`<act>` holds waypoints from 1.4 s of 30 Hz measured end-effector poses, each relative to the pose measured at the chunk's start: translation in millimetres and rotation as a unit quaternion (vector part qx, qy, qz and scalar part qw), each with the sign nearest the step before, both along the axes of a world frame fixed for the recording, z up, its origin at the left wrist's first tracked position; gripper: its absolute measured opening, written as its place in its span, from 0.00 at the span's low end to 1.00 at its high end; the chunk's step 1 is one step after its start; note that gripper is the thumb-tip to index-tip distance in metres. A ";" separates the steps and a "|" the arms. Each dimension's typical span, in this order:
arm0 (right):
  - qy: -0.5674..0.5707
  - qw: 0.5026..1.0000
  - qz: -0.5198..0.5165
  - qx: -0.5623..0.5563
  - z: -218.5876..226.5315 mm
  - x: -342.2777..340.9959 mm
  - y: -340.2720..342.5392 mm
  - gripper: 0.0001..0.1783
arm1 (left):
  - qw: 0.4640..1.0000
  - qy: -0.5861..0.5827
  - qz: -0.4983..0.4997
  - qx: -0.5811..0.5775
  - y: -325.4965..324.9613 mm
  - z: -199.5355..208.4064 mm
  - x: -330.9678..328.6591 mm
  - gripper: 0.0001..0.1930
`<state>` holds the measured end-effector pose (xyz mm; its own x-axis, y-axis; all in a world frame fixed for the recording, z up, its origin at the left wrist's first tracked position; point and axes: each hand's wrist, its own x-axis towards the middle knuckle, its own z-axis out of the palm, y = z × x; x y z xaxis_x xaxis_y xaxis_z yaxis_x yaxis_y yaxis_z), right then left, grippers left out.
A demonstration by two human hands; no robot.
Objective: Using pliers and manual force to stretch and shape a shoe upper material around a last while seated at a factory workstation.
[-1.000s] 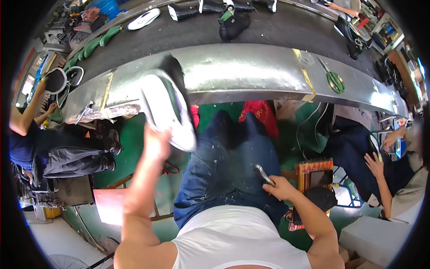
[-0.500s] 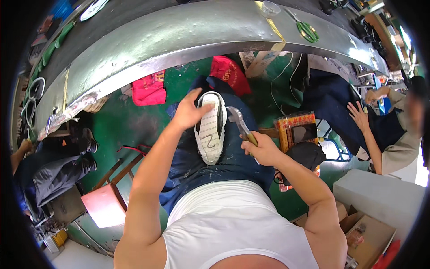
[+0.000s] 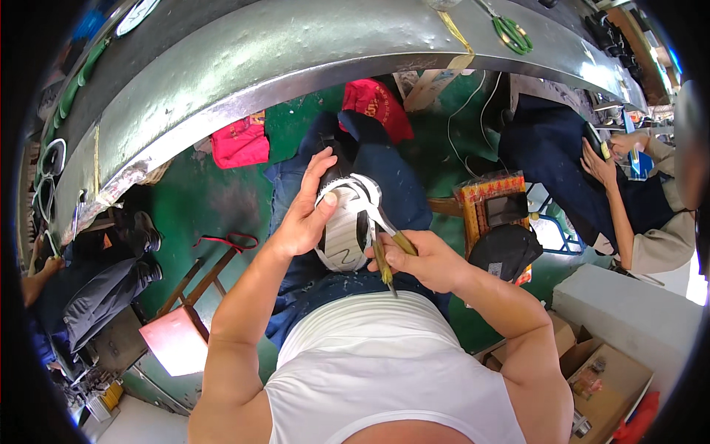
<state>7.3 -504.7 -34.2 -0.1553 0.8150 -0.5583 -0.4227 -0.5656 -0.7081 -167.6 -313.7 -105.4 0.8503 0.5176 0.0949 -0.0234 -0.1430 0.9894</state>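
Head view, items listed outward from the hands. One white shoe [image 3: 342, 240], bottom up, lying on the lap of blue jeans [image 3: 296, 285], between the two hands; pale striped underside with a dark curved mark at the end nearer the body. Left hand [image 3: 302, 222]: gripping the shoe at its far end, thumb over the underside, fingers stretched along the outer side beside a dark piece. Right hand [image 3: 429, 259]: closed around a pair of pincers [image 3: 381, 259] with olive handles, just right of the shoe. Pincer head: set against the shoe's right edge; whether it bites on material cannot be told. Obstructions: left thumb and pincers cover parts of the shoe.

Surroundings: metal-edged desk [image 3: 259, 66] ahead, bearing green-handled scissors [image 3: 512, 33] at right. Beneath and before it, on the green floor [image 3: 207, 200], two red bags [image 3: 240, 140]. Left of the lap, a red strap [image 3: 225, 240] and a pink-topped stool [image 3: 174, 340]. Right of the lap, a black cap [image 3: 506, 251]; farther back, an open cardboard box [image 3: 610, 385]. Far right, a seated co-worker [image 3: 621, 192] holding a dark shoe [image 3: 592, 139].
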 end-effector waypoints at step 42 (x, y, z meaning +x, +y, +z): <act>-0.468 0.877 0.101 0.032 -22.2 13.6 67.9 0.23 | 0.966 0.120 0.033 -0.229 33.5 -31.3 20.6 0.29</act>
<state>20.9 -436.7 -56.3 0.2019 0.8584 -0.4715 0.4659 -0.5077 -0.7247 -147.0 -280.2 -136.7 0.7831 0.5130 -0.3515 0.2080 0.3165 0.9255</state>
